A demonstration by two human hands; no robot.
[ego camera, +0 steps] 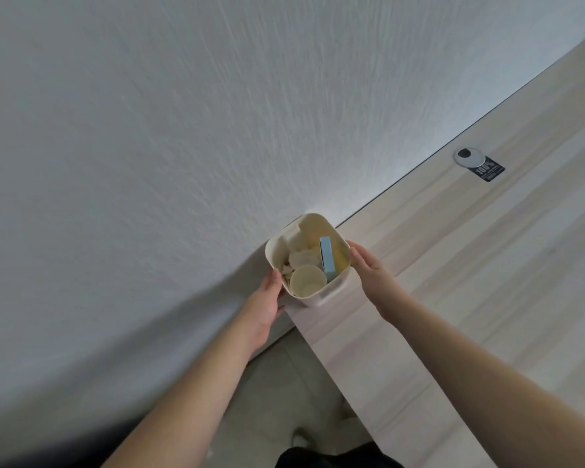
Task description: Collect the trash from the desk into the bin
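Note:
A small cream bin (331, 292) stands at the far left corner of the pale wooden desk (470, 265), against the white wall. Inside it lie a paper cup (307, 282), a light blue box (327, 258) on edge, something yellow (339, 255) and crumpled paper (298, 256). My left hand (263, 307) presses on the bin's left side, its thumb by the rim. My right hand (372, 271) presses on the right side, fingers along the rim. Both hands hold the bin between them.
A round cable grommet (468, 157) and a black sticker (489, 171) sit near the desk's back edge. The white wall (183, 130) runs along the desk's far side. Tiled floor (284, 393) shows past the desk's left end, with my shoe (299, 437).

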